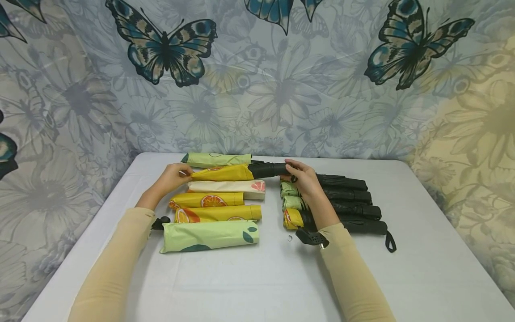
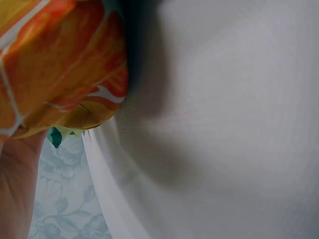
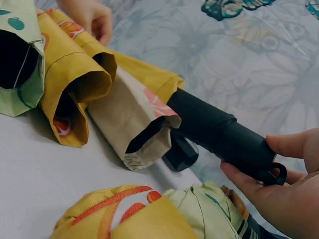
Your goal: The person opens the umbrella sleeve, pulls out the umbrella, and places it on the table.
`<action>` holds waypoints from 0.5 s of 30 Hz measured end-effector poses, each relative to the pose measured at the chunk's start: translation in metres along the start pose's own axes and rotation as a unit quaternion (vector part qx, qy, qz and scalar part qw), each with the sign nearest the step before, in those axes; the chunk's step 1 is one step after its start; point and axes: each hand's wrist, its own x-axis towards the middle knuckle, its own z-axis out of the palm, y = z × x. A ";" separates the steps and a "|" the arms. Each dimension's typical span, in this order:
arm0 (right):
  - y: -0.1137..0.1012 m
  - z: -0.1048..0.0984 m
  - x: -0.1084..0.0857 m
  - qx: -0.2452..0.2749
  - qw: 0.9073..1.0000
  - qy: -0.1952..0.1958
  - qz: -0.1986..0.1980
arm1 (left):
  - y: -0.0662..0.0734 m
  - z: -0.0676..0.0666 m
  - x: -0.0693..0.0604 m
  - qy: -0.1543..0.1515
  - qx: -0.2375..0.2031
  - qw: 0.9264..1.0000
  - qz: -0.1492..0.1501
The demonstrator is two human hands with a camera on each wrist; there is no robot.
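Observation:
My left hand [image 1: 170, 178] pinches the closed end of a yellow umbrella sleeve [image 1: 221, 173] at the back of the table. From the sleeve's open mouth sticks a black folded umbrella [image 1: 267, 170], partly hidden inside. Its handle end is held between the thumb and fingers of my right hand [image 1: 305, 178]; a small black strap loop [image 3: 280, 174] shows there in the right wrist view. Directly in front lies a cream sleeve [image 1: 225, 187] with a pink fruit print, its mouth gaping. The left wrist view shows an orange-printed sleeve [image 2: 65, 64] close up.
Two yellow sleeves [image 1: 223, 200] and a green sleeve [image 1: 211, 236] lie nearer on the left. Behind is another green sleeve [image 1: 219, 159] with black at its mouth. Several black folded umbrellas [image 1: 358, 225] lie right, under my right forearm. A butterfly-patterned cloth [image 1: 281, 89] hangs behind the table.

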 end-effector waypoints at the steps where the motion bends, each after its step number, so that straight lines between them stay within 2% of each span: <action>1: 0.000 -0.001 0.000 -0.003 1.000 -0.003 -0.004 | 0.000 0.000 0.000 0.000 0.001 1.000 0.000; 8: -0.001 -0.007 -0.003 -0.009 1.000 0.000 -0.011 | 0.002 0.000 0.000 -0.005 0.001 1.000 0.001; 15: 0.000 -0.005 0.000 0.018 0.999 0.041 0.006 | 0.001 0.000 0.002 -0.006 -0.002 1.000 -0.001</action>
